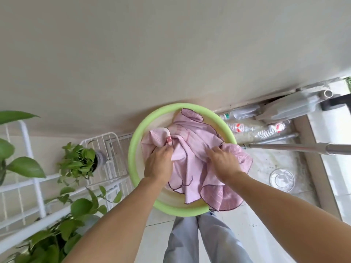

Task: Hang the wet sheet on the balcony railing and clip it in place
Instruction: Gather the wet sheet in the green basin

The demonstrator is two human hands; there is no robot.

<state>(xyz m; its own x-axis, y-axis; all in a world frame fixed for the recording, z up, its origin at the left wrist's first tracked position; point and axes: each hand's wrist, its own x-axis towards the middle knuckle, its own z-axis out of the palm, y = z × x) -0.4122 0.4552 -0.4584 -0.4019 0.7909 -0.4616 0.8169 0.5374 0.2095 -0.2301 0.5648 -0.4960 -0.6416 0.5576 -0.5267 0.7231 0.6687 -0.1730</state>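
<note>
A pale pink sheet with a dark stitched hem lies bunched in a light green round basin on the floor against the wall. Part of the sheet spills over the basin's near right rim. My left hand grips a fold of the sheet at its left side. My right hand presses down on the cloth at the right, fingers curled into it. No clips are visible.
A white wire rack with potted green plants stands left of the basin. To the right a metal pole juts across, with plastic bottles by the wall and a glass bowl on the floor. My grey trouser legs are below.
</note>
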